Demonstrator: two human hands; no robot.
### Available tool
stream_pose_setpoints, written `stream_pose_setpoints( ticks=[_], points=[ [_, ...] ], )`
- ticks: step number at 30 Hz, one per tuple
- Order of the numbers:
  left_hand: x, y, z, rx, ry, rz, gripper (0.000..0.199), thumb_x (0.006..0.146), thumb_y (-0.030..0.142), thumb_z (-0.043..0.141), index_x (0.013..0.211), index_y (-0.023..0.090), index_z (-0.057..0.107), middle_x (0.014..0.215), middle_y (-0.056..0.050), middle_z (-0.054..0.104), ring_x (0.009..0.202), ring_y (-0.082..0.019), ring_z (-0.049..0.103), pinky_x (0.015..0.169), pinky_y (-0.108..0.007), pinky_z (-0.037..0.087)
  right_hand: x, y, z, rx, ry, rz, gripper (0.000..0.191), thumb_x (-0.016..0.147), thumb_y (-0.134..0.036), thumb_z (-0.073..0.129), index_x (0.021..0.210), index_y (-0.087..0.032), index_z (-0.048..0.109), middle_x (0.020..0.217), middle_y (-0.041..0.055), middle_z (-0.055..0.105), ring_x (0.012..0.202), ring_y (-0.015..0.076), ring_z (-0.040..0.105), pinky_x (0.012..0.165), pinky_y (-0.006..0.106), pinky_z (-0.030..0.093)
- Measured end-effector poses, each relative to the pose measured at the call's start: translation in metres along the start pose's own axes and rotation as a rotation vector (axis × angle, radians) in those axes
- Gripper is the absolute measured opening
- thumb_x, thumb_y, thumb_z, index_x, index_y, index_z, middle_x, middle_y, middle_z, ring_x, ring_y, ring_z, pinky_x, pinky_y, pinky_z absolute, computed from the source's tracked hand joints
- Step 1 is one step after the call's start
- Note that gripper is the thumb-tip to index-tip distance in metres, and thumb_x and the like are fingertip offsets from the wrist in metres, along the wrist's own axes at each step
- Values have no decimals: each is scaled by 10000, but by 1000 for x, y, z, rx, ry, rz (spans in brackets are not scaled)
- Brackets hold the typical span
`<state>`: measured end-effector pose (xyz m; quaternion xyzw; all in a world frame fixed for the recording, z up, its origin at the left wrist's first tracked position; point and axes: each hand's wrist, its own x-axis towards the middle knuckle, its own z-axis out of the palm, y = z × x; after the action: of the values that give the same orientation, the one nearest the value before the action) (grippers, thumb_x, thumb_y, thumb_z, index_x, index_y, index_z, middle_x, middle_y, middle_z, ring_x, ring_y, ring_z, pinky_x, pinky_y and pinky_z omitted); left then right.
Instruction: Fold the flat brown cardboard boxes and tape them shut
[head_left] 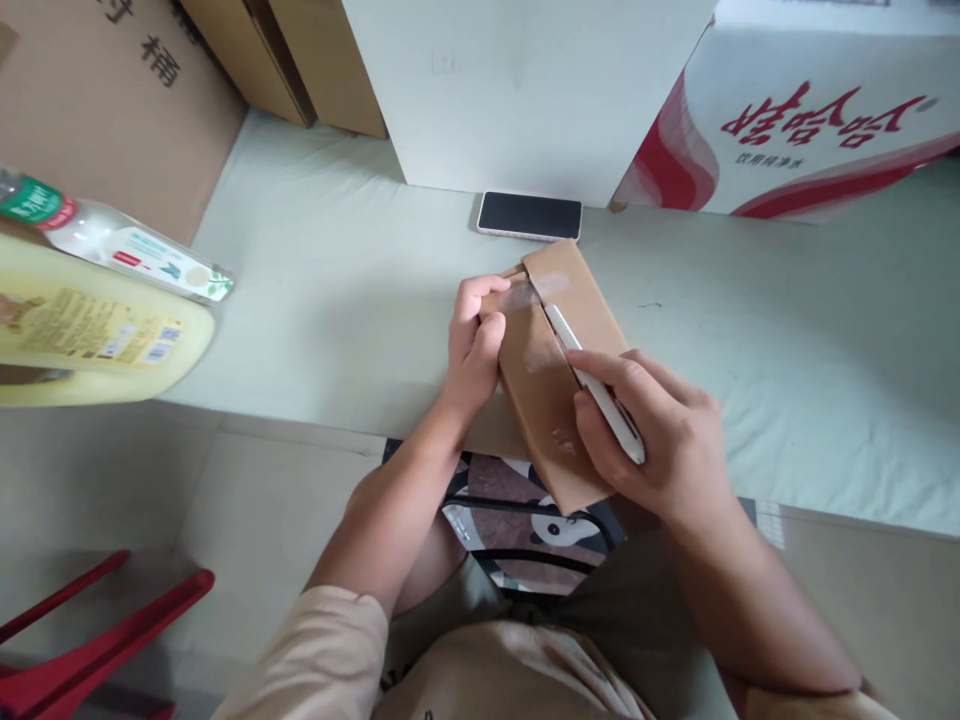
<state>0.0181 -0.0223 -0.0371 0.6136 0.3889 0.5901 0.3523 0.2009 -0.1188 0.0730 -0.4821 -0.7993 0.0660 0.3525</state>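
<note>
A small brown cardboard box (pixel 536 385) is tilted at the front edge of the cloth-covered surface, its near end over my lap. My left hand (pixel 476 335) grips the far left corner of the box, thumb on top and fingers round the side. In my right hand (pixel 652 420) is a white box cutter (pixel 600 395), held with the index finger stretched along it. The cutter lies along the seam between the box's top flaps, its tip near the taped far part. Whether a blade is out, I cannot tell. Clear tape partly covers the seam.
A phone (pixel 530 215) lies just beyond the box, before a white panel (pixel 517 100). A red-and-white carton (pixel 810 120) stands at back right. To the left are a plastic bottle (pixel 142 250), a yellow jug (pixel 105 330) and a large carton (pixel 112 120). A red stool (pixel 97 650) stands below.
</note>
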Motion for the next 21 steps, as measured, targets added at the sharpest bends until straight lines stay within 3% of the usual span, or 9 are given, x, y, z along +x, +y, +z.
stream_pose_setpoints(
  ticks=[5,9,17,21],
  points=[
    [-2,4,0,-5,-2,-30,448,1002,673,524,1234,296,590,1158,-45,705,993,-230,687,851,-384,589,2,0,1,1,41,8,271,957,-135,633,1209,-221,684,863,4,735,663,115,671,586,220,512],
    [-1,3,1,9,15,-5,431,1009,657,520,1218,289,598,1182,-48,701,1081,-243,683,905,-394,587,1,1,3,10,57,29,278,964,-141,625,1212,-241,699,880,7,748,676,124,684,599,226,524],
    [0,5,4,-6,62,2,479,990,709,528,1177,279,624,1016,-13,673,795,-176,609,719,-334,553,0,0,-1,17,64,21,243,950,-135,609,1167,-209,689,782,-13,694,562,97,594,526,219,459],
    [0,6,5,-1,64,-7,485,993,721,512,1171,282,616,1031,-14,664,819,-183,617,723,-337,551,0,-1,-3,34,60,21,208,944,-152,589,1126,-196,681,753,-16,679,546,91,572,508,216,437]
  ],
)
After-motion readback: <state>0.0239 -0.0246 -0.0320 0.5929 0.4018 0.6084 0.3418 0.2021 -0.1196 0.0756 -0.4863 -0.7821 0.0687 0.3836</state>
